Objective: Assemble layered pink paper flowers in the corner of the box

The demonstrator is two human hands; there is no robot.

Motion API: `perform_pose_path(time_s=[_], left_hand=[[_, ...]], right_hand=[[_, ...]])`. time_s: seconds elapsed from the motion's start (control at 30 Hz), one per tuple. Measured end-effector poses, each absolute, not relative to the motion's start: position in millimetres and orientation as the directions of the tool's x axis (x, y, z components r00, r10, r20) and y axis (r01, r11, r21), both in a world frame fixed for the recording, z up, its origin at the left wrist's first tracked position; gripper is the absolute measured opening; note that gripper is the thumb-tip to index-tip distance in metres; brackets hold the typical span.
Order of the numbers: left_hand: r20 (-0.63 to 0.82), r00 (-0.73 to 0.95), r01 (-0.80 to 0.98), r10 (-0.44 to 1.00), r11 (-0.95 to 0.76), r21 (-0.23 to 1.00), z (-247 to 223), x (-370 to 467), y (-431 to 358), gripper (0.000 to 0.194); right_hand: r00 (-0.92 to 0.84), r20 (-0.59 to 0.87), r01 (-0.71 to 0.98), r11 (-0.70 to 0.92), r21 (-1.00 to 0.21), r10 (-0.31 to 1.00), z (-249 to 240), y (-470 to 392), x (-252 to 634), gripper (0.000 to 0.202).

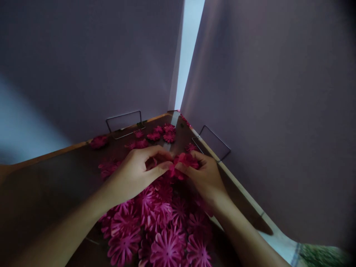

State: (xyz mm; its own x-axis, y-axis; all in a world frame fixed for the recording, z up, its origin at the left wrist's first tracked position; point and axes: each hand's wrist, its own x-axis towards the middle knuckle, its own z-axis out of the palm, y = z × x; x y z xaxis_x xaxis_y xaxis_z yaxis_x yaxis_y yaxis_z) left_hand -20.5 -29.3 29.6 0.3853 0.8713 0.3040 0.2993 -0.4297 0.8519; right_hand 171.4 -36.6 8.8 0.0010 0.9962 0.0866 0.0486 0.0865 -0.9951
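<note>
- Above the table (63, 178), beyond the main heap: left hand (136, 167) and right hand (208, 174) close together, both pinched on one pink flower (185, 160), left thumb and finger at its left edge, right thumb and fingers round its right side.
- Seemingly mid-handling: held up between both hands, not yet set down; fine detail between the fingertips too dim and small to tell.
- On the near part of the table, between the forearms: a large heap of loose flowers (168, 248), overlapping, petals spread; probably the bulk of what is left.
- Past the hands, toward the far corner: a small far group (169, 138), apart from the heap; perhaps done, perhaps only strays, cannot tell which.
- Beside the left edge: one separate flower (98, 142), status equally unclear.
</note>
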Motion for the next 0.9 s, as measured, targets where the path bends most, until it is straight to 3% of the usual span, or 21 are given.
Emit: perform_pose_path(time_s=[0.13, 0.33, 0.7, 0.9], left_hand=[[0.323, 0.355, 0.248, 0.877, -0.421, 0.872, 29.6, -21.9, -31.8, 0.025], [0.321, 0.308, 0.384, 0.896, -0.426, 0.819, 30.1, -20.8, -28.7, 0.015], [0.215, 0.190, 0.278, 0.958, -0.263, 0.924, 29.2, -33.2, -11.9, 0.018], [0.150, 0.124, 0.204, 0.981, -0.173, 0.963, 32.6, -47.9, -7.0, 0.022]], right_hand=[[0.014, 0.068, 0.098, 0.066, -0.993, 0.998, 8.2, -36.8, 171.8, 0.037], [0.001, 0.082, 0.100, 0.081, -0.992, 0.997, 14.2, -37.7, 169.4, 0.042], [-0.092, 0.100, 0.138, 0.112, -0.984, 0.991, 12.6, -36.0, 174.6, 0.025], [-0.153, -0.029, -0.129, -0.049, -0.990, 0.988, 10.7, -31.7, 180.6, 0.023]])
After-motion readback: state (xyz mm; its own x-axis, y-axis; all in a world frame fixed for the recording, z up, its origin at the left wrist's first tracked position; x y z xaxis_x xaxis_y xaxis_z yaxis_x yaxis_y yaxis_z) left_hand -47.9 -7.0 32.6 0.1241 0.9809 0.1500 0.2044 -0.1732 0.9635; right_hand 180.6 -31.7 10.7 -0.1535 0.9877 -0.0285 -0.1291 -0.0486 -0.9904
